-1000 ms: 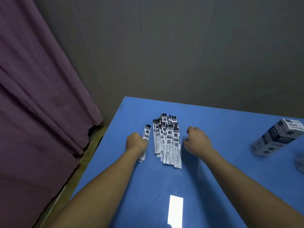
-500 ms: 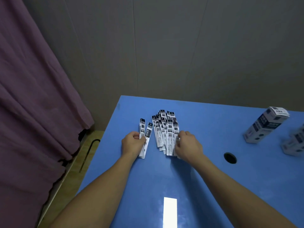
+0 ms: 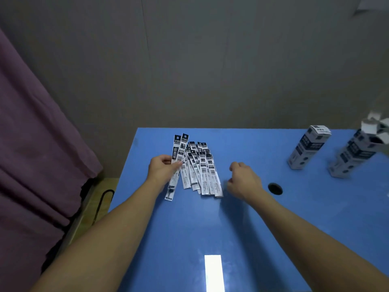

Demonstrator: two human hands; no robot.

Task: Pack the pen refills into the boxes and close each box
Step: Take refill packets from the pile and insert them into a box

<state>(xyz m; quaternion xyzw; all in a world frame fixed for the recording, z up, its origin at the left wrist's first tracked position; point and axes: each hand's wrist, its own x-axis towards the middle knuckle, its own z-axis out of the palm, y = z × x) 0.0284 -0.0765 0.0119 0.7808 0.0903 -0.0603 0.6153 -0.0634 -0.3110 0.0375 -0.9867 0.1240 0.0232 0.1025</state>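
A fanned pile of black-and-white pen refill packets (image 3: pixel 200 171) lies on the blue table (image 3: pixel 242 228) near its far left corner. My left hand (image 3: pixel 162 168) pinches two refill packets (image 3: pixel 177 159) at the pile's left side, their upper ends raised. My right hand (image 3: pixel 242 180) hovers just right of the pile with fingers loosely curled, holding nothing. A shut refill box (image 3: pixel 308 147) stands at the far right. Beside it stands another box (image 3: pixel 355 154) with its top flaps open.
A round dark hole (image 3: pixel 275 188) sits in the table to the right of my right hand. A purple curtain (image 3: pixel 37 144) hangs left of the table, with a grey wall behind. A bright light reflection (image 3: pixel 213 272) lies on the near table surface.
My left hand has lifted the two packets it held at the pile's left. My right hand has drawn away from the pile to the right. The view shifted, showing a second box.
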